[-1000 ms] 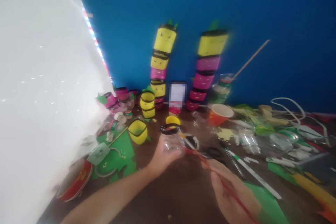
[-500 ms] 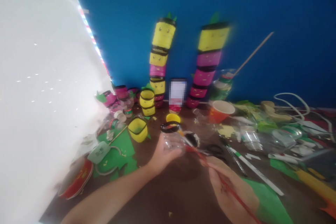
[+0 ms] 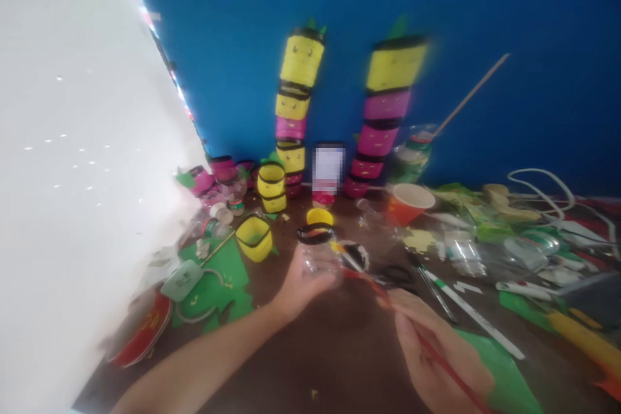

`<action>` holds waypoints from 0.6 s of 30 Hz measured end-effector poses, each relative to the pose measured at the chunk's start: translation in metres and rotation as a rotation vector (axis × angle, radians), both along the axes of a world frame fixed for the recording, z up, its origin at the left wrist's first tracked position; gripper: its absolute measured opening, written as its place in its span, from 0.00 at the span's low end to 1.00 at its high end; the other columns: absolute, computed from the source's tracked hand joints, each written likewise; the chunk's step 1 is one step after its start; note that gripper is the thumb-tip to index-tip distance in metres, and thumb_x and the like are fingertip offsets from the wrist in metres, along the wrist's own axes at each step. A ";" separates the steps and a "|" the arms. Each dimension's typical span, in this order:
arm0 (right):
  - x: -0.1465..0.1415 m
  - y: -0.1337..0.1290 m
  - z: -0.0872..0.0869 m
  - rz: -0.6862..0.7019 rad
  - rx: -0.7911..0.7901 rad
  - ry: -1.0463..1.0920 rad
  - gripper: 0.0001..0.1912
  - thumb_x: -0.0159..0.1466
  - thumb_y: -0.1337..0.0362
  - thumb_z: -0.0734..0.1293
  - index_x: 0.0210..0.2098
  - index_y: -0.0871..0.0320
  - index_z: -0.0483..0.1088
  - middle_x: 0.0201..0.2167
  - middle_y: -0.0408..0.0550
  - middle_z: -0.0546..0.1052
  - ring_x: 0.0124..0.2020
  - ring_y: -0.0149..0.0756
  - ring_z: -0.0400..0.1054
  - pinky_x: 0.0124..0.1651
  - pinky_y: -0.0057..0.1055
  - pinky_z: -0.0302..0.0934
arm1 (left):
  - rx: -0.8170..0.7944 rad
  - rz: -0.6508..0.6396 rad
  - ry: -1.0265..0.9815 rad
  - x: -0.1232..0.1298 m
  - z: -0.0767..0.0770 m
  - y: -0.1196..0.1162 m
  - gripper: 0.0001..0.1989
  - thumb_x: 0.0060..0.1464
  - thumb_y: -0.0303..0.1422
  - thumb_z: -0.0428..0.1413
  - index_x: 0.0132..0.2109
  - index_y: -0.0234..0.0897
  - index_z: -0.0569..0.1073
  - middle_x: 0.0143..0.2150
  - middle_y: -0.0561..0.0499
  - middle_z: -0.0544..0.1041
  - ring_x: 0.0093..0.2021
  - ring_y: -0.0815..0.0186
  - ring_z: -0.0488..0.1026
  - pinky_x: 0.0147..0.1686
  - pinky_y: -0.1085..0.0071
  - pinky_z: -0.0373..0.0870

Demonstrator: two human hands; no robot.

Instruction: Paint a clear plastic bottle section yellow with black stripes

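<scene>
My left hand [image 3: 305, 288] is wrapped around a clear plastic cup [image 3: 320, 257] with a black rim, which looks like a cut-off bottle piece. Pinched in my right hand [image 3: 436, 339] is a thin paintbrush with a red handle [image 3: 444, 365]. Its pale, yellowish tip is at the right side of the clear cup; blur hides whether they touch. Just behind the cup stands a small yellow pot [image 3: 319, 216]. A dark-looking round container [image 3: 358, 255] and black scissors [image 3: 395, 277] lie close to the brush tip.
Two tall stacks of yellow and pink face-painted cups, a left stack [image 3: 294, 103] and a right stack [image 3: 378, 136], stand against the blue wall. A yellow cup [image 3: 255, 239], green sheets [image 3: 233, 278] and a red tin [image 3: 145, 333] are at left. An orange paper cup [image 3: 405, 207] and plastic scraps are right.
My right hand has shifted slightly right and down with the paintbrush, its tip now a little apart from its earlier place. My left hand and the clear cup have hardly moved.
</scene>
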State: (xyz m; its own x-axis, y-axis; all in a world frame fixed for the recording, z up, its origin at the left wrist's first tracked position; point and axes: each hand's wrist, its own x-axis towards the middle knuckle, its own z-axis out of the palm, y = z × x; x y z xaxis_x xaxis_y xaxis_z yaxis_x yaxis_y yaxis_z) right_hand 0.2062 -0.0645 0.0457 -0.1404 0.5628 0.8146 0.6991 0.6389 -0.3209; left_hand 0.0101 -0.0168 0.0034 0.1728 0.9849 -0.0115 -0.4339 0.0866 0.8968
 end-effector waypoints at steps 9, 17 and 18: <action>-0.003 0.002 0.006 -0.004 0.026 -0.011 0.06 0.64 0.70 0.62 0.35 0.58 0.71 0.29 0.47 0.81 0.30 0.35 0.78 0.39 0.24 0.73 | 0.000 -0.034 -0.033 0.000 -0.003 0.001 0.27 0.42 0.31 0.68 0.49 0.38 0.67 0.43 0.47 0.77 0.45 0.59 0.75 0.48 0.59 0.69; -0.001 0.003 -0.002 0.054 -0.024 0.039 0.05 0.63 0.71 0.63 0.35 0.57 0.70 0.30 0.46 0.79 0.31 0.34 0.77 0.42 0.26 0.73 | 0.000 -0.029 -0.032 -0.001 -0.004 0.001 0.27 0.41 0.30 0.68 0.48 0.38 0.68 0.42 0.47 0.77 0.44 0.58 0.75 0.49 0.58 0.67; 0.000 0.002 -0.004 0.067 -0.032 0.053 0.05 0.63 0.72 0.63 0.35 0.57 0.70 0.30 0.45 0.79 0.32 0.34 0.77 0.43 0.27 0.73 | -0.007 -0.023 -0.044 -0.001 -0.004 0.001 0.27 0.41 0.30 0.68 0.49 0.38 0.68 0.42 0.47 0.77 0.44 0.59 0.75 0.49 0.58 0.67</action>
State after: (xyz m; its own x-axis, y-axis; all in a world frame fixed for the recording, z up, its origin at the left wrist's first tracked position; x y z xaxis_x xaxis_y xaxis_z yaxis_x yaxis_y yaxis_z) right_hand 0.2066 -0.0625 0.0415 -0.1362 0.5792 0.8037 0.6365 0.6729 -0.3770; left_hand 0.0094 -0.0154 -0.0010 0.1957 0.9806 -0.0102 -0.4703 0.1030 0.8765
